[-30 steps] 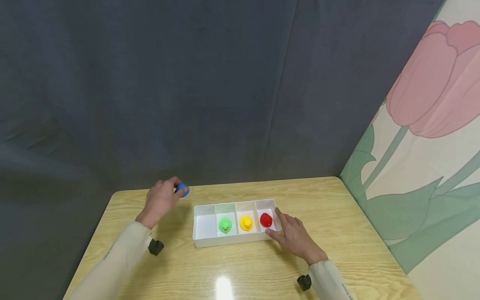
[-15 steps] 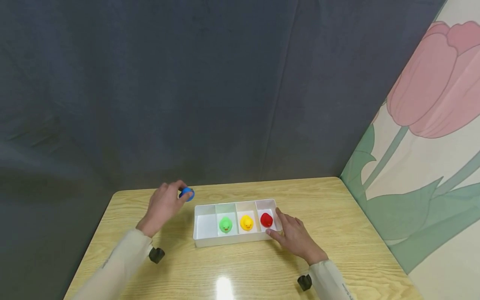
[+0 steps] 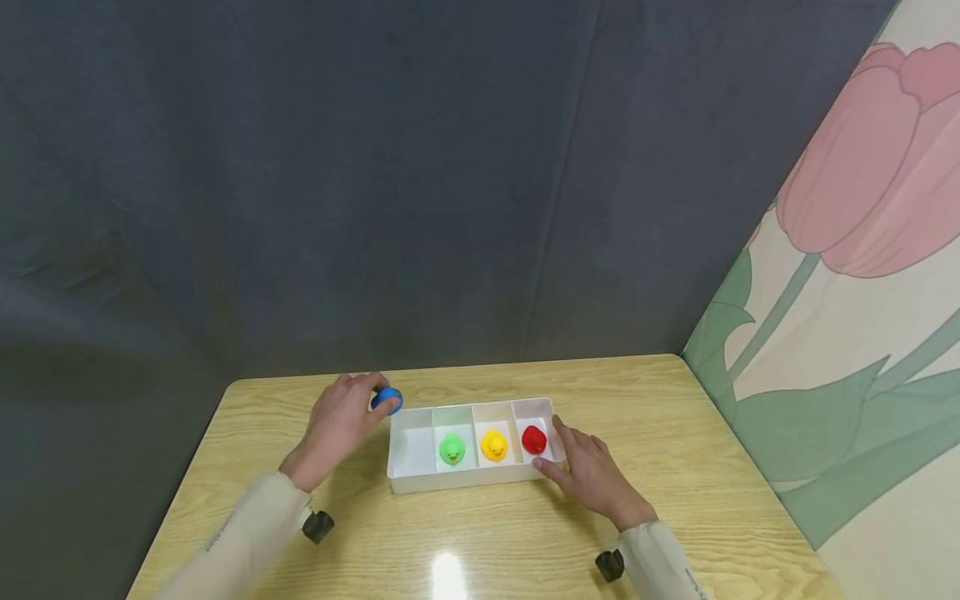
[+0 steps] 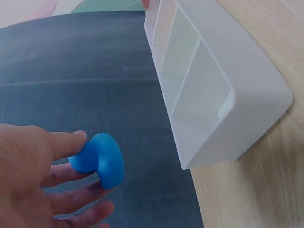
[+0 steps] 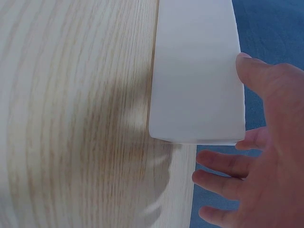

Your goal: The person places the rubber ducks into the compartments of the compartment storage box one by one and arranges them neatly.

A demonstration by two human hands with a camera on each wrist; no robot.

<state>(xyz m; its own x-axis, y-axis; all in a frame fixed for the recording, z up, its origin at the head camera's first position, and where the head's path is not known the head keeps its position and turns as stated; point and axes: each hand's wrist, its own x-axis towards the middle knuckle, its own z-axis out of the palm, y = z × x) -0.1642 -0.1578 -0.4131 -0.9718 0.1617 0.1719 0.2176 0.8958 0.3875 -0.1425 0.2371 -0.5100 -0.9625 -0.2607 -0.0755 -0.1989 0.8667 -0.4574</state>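
Between thumb and fingers, my left hand (image 3: 337,427) pinches a blue rubber duck (image 3: 388,401), raised at the back left corner of a white divided box (image 3: 457,478). From the left wrist view, the duck (image 4: 108,161) shows two rounded lobes beyond the fingertips. In the box, from left to right, sit a green duck (image 3: 452,450), a yellow duck (image 3: 494,445) and a red toy (image 3: 534,440), one per compartment, right of the leftmost one. My right hand (image 3: 596,479) rests at the box's right end, thumb at the front rim, forefinger by the end wall, other fingers loosely spread.
The box stands on a light wood table (image 3: 360,550). Behind the table's back edge hangs a dark curtain (image 3: 420,208). On the right is a wall with a painted tulip (image 3: 840,175). Each wrist carries a small black block (image 3: 318,527).
My left hand has moved right and slightly toward the front with the blue duck, from left of the box to its back left corner. My right hand and the box have stayed in place.
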